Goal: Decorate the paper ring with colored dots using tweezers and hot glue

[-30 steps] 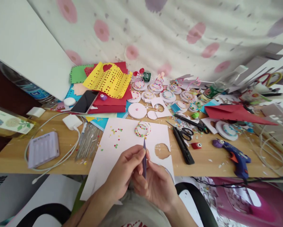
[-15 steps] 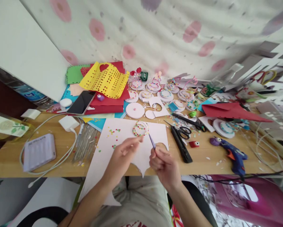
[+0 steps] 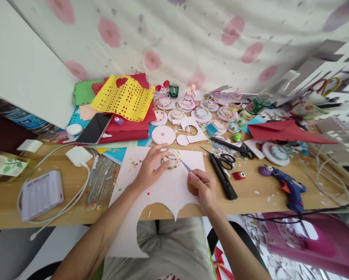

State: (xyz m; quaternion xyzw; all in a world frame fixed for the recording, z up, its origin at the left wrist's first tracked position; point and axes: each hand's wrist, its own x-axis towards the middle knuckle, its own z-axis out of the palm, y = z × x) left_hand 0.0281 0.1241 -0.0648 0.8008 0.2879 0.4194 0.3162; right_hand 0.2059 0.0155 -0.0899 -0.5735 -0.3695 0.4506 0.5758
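Note:
My left hand (image 3: 149,169) reaches onto a white paper sheet (image 3: 162,190) and its fingers pinch the edge of a small ring-shaped paper piece (image 3: 171,159) dotted with coloured bits. My right hand (image 3: 201,187) is closed on purple tweezers (image 3: 186,167), whose tip points up-left at the ring. The sheet has round cut-outs along its near edge and hangs over the table's front.
Black scissors (image 3: 225,161) and a black bar lie right of the sheet, then a red punch (image 3: 239,175) and a blue glue gun (image 3: 285,186). Many decorated paper discs (image 3: 186,112), coloured paper (image 3: 123,99), a phone (image 3: 94,127), a power bank (image 3: 41,193) and cables crowd the wooden table (image 3: 75,202).
Both hands moved forward from near my body onto the sheet. My left hand let go of the tweezers and took the ring; my right hand brought the tweezers' tip to it.

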